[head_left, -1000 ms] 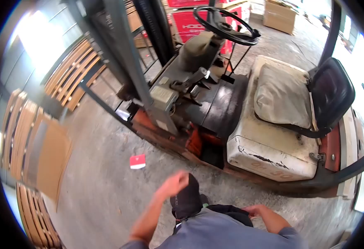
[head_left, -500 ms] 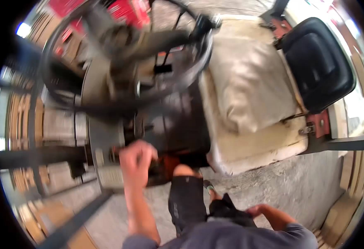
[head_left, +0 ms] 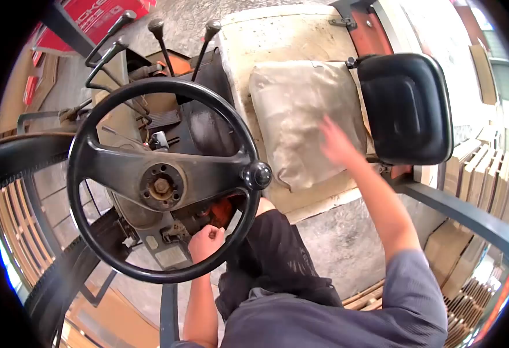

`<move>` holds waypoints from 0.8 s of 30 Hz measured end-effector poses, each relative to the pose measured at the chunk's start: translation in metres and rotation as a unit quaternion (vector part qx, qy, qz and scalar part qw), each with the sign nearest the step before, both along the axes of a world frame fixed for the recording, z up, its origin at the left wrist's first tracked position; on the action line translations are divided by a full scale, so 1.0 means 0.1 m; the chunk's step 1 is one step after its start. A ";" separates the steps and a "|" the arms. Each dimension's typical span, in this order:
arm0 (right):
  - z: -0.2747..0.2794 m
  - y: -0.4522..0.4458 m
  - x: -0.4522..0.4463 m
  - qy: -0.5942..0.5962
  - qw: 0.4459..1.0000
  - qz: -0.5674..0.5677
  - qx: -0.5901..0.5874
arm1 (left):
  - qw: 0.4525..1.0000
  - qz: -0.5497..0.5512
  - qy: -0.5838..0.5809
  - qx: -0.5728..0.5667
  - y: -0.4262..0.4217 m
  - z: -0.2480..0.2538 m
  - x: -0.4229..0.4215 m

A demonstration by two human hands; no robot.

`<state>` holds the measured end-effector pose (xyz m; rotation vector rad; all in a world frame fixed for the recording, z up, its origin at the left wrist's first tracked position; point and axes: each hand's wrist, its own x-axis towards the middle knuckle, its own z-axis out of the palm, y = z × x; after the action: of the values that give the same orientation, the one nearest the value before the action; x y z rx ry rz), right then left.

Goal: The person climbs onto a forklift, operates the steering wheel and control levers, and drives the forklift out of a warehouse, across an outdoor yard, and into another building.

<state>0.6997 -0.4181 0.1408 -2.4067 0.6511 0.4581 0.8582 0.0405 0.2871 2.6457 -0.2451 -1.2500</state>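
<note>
My left hand (head_left: 206, 244) is curled into a fist below the rim of the black steering wheel (head_left: 163, 274), beside a worn metal fitting (head_left: 174, 232). What the fist closes on, if anything, I cannot make out. My right hand (head_left: 337, 141), slightly blurred, is over the shiny beige seat cushion (head_left: 292, 104) with its fingers stretched out and nothing in them. Whether it touches the cushion I cannot tell. A round black knob (head_left: 257, 175) sits on the wheel's right side, and the wheel hub (head_left: 161, 184) shows a rusty bolt.
Behind the cushion stands a black backrest (head_left: 405, 110). Several black-knobbed levers (head_left: 159, 49) rise beyond the wheel. A dark pedal (head_left: 164, 119) lies on the vehicle floor. Grey frame bars (head_left: 463, 214) flank the cab, with stacked wooden pallets (head_left: 481, 168) at the right.
My right hand has come up from beside my body to over the seat cushion. My left fist stays low under the wheel. The view has shifted, bringing the wheel closer and lower.
</note>
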 end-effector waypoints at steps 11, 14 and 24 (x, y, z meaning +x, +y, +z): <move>-0.88 -0.91 0.78 0.252 0.963 0.070 0.067 | 0.995 0.086 -0.035 -0.043 -0.07 0.09 -0.89; -0.94 -1.11 0.49 0.282 0.948 0.144 0.033 | 0.988 0.146 -0.046 -0.016 -0.19 0.09 -1.15; -0.39 -1.61 3.48 0.604 0.710 0.342 0.121 | 0.892 0.267 -0.363 -0.028 -0.20 -0.10 -1.56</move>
<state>1.0478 -0.5789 0.1019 -1.7207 0.0692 2.3484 0.7018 0.0202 0.2767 2.7205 0.3263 -0.0623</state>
